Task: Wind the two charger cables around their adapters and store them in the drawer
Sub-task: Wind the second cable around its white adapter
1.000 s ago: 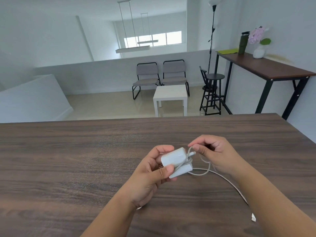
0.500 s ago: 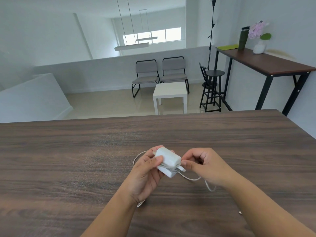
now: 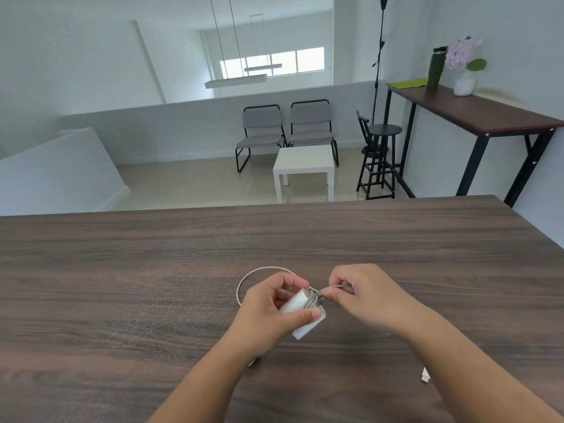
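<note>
Winding: our left hand clamps the adapter steady.
Feeding: our right hand pinches the cable taut at 3 o'clock, guiding wraps.

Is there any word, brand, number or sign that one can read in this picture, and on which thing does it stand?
None can be read.
White adapter held in the left hand: no legible print shows.
Dark green bottle on the side table: too small and blurred to tell.
Cable and its plug end: no marking visible.
</note>
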Demonstrator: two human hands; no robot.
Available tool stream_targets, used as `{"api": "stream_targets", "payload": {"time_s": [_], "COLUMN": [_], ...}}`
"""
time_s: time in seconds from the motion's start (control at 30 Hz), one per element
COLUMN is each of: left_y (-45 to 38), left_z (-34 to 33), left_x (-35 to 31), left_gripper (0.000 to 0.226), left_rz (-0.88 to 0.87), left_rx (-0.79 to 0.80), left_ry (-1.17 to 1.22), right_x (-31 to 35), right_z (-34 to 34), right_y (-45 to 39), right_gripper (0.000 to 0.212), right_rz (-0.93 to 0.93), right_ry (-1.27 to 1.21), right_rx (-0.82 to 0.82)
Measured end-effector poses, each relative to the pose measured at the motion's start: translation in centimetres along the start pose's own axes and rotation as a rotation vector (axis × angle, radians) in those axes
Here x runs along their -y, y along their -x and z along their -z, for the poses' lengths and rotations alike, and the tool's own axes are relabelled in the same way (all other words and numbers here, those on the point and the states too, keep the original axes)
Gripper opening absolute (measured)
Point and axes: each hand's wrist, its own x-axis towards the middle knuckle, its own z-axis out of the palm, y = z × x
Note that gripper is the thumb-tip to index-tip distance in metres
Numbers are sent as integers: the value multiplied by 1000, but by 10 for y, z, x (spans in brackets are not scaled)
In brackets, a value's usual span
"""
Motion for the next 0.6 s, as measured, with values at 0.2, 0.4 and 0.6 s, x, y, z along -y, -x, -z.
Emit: {"api": "stream_targets", "payload": {"time_s": [0.2, 0.4, 0.6], "left_y": [-5, -5, 2], "left_z": [-1, -7, -11], "left_x": [4, -4, -12], "left_gripper": [34, 30, 33], "left_rz": [-91, -122, 17], "left_rx": [-311, -393, -147], "left_ry": [-143, -113, 441], "right_x": [9, 20, 18], "right_z": [-4, -23, -21], "right_y": [4, 7, 8], "right_gripper": [21, 32, 10], "right_rz": [-2, 133, 103], "right_ry": [-147, -107, -309], "right_rx": [23, -236, -465]}}
